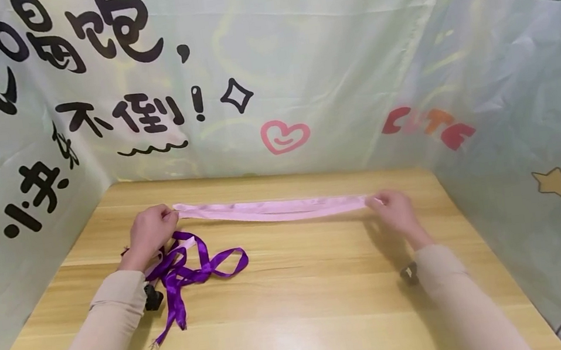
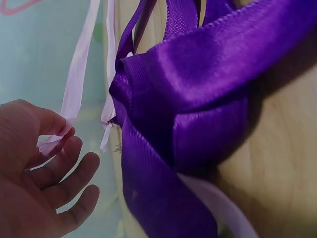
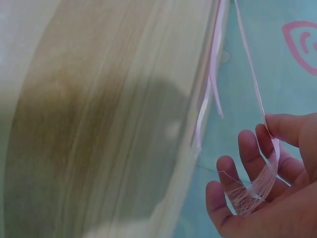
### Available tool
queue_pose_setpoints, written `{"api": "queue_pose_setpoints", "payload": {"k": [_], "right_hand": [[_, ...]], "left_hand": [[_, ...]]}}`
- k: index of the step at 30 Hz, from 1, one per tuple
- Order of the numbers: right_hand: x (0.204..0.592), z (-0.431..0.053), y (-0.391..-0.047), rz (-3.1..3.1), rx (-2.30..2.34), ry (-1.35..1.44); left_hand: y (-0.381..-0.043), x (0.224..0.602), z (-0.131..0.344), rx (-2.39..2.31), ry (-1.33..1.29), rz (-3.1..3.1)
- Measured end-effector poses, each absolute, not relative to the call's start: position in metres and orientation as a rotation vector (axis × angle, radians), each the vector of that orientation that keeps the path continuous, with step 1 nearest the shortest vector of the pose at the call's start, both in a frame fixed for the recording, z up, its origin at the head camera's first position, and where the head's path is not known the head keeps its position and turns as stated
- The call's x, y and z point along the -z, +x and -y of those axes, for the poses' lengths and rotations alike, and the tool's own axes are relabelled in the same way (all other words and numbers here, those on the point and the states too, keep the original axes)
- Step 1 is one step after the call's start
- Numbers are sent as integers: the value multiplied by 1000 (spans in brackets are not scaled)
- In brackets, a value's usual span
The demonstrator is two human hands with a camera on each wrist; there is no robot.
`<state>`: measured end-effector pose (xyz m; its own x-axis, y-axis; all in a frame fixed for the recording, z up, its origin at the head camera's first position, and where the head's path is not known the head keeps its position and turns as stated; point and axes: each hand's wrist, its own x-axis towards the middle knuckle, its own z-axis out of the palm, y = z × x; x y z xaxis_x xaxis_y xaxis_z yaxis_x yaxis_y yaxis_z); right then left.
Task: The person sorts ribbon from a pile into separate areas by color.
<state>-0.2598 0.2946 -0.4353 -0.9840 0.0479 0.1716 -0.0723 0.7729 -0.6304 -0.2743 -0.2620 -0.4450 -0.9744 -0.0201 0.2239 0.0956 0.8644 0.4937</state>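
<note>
A pale pink ribbon (image 1: 286, 215) stretches across the far part of the table, between both hands. My left hand (image 1: 150, 235) pinches its left end between thumb and forefinger; in the left wrist view, the other fingers are loosely bent. At the other end, my right hand (image 1: 396, 213) pinches the ribbon, and its frayed threads (image 3: 257, 191) hang over the palm. Beyond the held strand, more pink strips (image 3: 216, 49) appear in the right wrist view. A tangled purple ribbon (image 2: 208, 59) lies beside and below my left hand, with some pink ribbon among its loops.
The wooden table (image 1: 298, 308) is enclosed at the back and sides by a pale printed cloth (image 1: 329, 62). A small black object (image 1: 153, 297) shows at the left wrist and another dark one (image 1: 409, 274) at the right wrist.
</note>
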Motion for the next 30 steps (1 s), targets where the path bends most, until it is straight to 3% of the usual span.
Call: {"api": "queue_pose_setpoints", "payload": {"k": [30], "right_hand": [[453, -282, -282, 2847, -1045, -65]], "left_hand": [[-293, 460, 269, 747, 84, 2917]]}}
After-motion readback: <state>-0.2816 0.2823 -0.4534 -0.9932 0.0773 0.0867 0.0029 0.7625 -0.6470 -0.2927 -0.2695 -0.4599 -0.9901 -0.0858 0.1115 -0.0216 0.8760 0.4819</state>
